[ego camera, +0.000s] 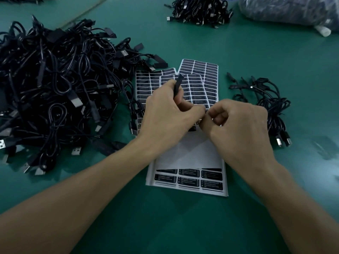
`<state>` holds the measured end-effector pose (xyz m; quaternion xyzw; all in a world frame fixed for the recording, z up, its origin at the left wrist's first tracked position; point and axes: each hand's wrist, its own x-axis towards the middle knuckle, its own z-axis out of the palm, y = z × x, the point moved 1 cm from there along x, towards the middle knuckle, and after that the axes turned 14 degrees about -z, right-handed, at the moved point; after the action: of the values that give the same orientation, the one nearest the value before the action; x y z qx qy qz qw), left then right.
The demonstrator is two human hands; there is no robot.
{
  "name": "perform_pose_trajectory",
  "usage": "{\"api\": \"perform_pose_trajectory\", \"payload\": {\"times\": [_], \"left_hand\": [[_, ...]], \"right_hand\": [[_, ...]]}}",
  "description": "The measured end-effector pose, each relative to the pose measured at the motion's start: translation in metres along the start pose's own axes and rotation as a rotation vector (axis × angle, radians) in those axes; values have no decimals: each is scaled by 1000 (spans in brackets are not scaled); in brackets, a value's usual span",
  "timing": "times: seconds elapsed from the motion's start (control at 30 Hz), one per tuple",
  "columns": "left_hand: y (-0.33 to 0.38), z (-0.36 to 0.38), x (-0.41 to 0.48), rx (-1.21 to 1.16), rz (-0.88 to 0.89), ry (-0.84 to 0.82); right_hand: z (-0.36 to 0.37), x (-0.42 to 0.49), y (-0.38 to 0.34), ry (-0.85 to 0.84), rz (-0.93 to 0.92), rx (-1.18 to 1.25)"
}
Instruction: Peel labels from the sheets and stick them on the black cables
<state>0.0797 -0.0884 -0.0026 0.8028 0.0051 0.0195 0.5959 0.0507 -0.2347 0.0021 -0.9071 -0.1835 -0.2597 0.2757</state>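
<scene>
Black and stiff, the cable end point(178, 85) sticks out of my left hand point(165, 114), gripped at frame centre with its long axis pointing up-frame. My right hand point(238, 125) is just to its right, fingertips pinched against my left thumb; whether they hold a label I cannot tell. Three full label sheets point(207, 83) fan out behind, and one mostly peeled sheet point(189, 178) lies below. Three cable heaps: large heap point(55, 79) left, small bunch point(266, 99) right, far pile point(200, 10) at top.

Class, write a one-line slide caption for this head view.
Left hand holds a cable above label sheets, right hand meeting it, cable piles either side.
</scene>
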Motion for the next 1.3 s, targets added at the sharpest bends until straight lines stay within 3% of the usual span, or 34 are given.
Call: {"api": "perform_pose_trajectory", "payload": {"times": [0.13, 0.27, 0.4, 0.57, 0.83, 1.3], "left_hand": [[4, -1, -2, -56, -53, -96], [8, -6, -1, -50, -38, -112], [9, -6, -1, 27, 35, -101], [6, -5, 0, 196, 199, -100], [3, -4, 0, 22, 138, -173], [0, -4, 0, -30, 136, -307]], "right_hand": [[-2, 2, 7, 69, 107, 224], [-6, 6, 9, 162, 238, 712], [-4, 7, 7, 122, 308, 997], [-1, 6, 6, 120, 316, 988], [-1, 6, 9, 169, 285, 947], [-1, 7, 16, 127, 239, 849]]}}
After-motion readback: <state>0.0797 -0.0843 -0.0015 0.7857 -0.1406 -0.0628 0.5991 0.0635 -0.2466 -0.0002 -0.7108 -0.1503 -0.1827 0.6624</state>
